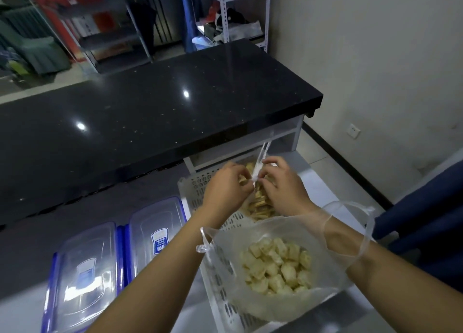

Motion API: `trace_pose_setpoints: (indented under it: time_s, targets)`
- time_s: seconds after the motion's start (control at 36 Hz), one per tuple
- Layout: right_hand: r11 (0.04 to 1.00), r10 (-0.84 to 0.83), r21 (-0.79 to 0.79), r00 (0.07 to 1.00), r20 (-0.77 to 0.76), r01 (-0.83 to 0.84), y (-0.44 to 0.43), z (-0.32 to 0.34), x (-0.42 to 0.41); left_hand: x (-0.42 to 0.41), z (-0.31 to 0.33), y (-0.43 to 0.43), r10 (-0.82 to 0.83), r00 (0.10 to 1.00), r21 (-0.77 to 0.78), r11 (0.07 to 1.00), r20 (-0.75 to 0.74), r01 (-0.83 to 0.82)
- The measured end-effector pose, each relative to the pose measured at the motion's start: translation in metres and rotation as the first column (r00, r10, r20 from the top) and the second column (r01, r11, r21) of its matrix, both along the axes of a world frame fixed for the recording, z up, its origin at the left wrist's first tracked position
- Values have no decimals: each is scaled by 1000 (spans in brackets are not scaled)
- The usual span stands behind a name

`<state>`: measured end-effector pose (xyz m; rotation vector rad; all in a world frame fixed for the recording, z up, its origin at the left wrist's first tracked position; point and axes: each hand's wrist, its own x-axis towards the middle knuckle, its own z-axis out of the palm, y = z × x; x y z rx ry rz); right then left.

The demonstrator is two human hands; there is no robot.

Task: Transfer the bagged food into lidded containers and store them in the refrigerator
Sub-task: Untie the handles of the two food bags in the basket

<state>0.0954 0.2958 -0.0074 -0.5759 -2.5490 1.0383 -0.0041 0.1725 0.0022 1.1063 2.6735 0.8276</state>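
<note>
A white perforated basket (200,190) on the steel worktop holds two clear plastic bags of pale yellow food pieces. The far bag (260,203) is tied at the top; my left hand (225,185) and my right hand (283,185) both pinch its knotted white handles (258,167) above it. The near bag (275,265) lies open-topped in the basket, its loop handles draped against both my forearms. Two clear lidded containers with blue clips lie to the left, one nearer (82,275) and one farther (155,235).
A black speckled counter (150,112) runs across behind the basket, above the worktop. A white wall with a socket (353,130) is at right, a dark blue object (426,220) at the right edge. Metal shelving (233,12) stands in the background.
</note>
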Motion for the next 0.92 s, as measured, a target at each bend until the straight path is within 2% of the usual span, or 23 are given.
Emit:
trace_pose_setpoints:
  time_s: [0.17, 0.28, 0.39, 0.56, 0.67, 0.72, 0.83, 0.92]
  targets:
    - [984, 166, -46, 981, -103, -171, 0, 9, 6, 3, 8, -22, -17, 995, 65, 998, 103, 10]
    - [968, 223, -80, 960, -169, -239, 0, 12, 7, 7, 14, -33, -26, 992, 47, 999, 127, 20]
    - [954, 287, -77, 957, -48, -290, -3, 8, 7, 13, 10, -37, -84, 993, -63, 994, 86, 90]
    - [965, 262, -42, 965, 34, -260, -1, -6, 20, 16, -3, -39, -59, 995, -27, 998, 81, 62]
    - [977, 205, 47, 976, 67, -208, -4, -10, 19, 20, -2, -34, -73, 995, -16, 997, 63, 74]
    - [984, 166, 57, 985, 36, -168, -3, -7, 16, 21, 1, -31, -80, 996, -1, 997, 41, 80]
    - [992, 119, 54, 983, -137, -112, 2, 6, 17, 21, 16, -35, -58, 998, 111, 992, -8, 58]
    - [989, 105, -68, 957, -270, -128, 10, 18, 23, 21, 28, -48, 7, 1000, 272, 962, 14, -11]
